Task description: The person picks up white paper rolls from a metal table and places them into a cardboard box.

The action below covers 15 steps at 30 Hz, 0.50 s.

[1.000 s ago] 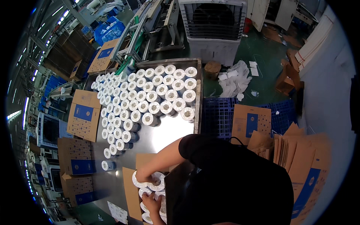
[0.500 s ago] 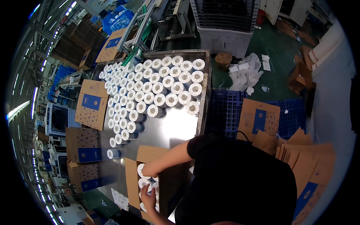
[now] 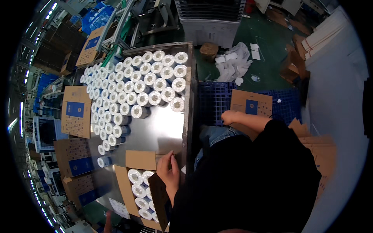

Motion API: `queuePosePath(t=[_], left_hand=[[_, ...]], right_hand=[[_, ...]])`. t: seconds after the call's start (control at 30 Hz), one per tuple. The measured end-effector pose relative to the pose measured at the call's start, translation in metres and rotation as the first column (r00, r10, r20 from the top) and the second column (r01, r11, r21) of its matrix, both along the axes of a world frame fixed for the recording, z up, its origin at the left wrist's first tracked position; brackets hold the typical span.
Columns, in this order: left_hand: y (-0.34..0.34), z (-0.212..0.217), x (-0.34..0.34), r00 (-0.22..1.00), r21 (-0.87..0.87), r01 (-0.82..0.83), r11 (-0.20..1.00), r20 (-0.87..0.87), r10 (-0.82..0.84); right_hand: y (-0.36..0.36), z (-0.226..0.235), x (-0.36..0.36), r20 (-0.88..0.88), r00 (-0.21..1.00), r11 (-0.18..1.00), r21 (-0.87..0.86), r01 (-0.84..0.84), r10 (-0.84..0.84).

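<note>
An open cardboard box (image 3: 121, 182) at the table's near end holds several rolls (image 3: 138, 190) with white ends and blue sides. My left hand (image 3: 168, 167) is beside the box's raised flap (image 3: 158, 196), its fingers loosely extended and no object visible in them. Out past the table's right edge, my right hand (image 3: 228, 117) is held in a curled fist at the near side of a printed cardboard carton (image 3: 251, 102). What its fingers hold, if anything, is hidden. Many more rolls (image 3: 142, 98) stand upright on the metal table (image 3: 149, 130).
Printed cartons (image 3: 75, 112) line the table's left side, and a conveyor frame (image 3: 112, 29) meets its far end. On the right are a blue plastic pallet (image 3: 213, 95), stacked flat cardboard (image 3: 318, 155) and a plastic bag (image 3: 233, 64). A paper sheet (image 3: 119, 207) lies beside the box.
Both hands have left the rolls in the box. My right hand has swung across to the carton on the right; my left hand has moved to the flap's outer side. The view has shifted rightward.
</note>
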<state>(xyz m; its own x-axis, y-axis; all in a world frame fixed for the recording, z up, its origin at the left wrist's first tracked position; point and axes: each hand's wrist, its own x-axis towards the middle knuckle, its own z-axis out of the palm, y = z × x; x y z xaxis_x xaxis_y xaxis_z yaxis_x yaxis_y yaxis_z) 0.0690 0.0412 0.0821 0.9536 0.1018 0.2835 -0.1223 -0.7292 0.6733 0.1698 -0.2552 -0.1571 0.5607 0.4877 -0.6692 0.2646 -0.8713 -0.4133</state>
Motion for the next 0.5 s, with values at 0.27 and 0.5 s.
queuePosePath(t=[0.27, 0.5], left_hand=[[-0.045, -0.020, 0.081, 0.979, -0.367, 0.011, 0.930, -0.185, -0.085], [-0.141, -0.060, 0.276, 0.890, -0.707, -0.078, 0.703, -0.368, -0.271]], right_hand=[[-0.175, -0.090, 0.001, -0.331, 0.453, 0.543, -0.274, 0.794, -0.828], [-0.300, -0.072, 0.220, -0.435, -0.109, -0.152, 0.065, 0.986, -0.894]])
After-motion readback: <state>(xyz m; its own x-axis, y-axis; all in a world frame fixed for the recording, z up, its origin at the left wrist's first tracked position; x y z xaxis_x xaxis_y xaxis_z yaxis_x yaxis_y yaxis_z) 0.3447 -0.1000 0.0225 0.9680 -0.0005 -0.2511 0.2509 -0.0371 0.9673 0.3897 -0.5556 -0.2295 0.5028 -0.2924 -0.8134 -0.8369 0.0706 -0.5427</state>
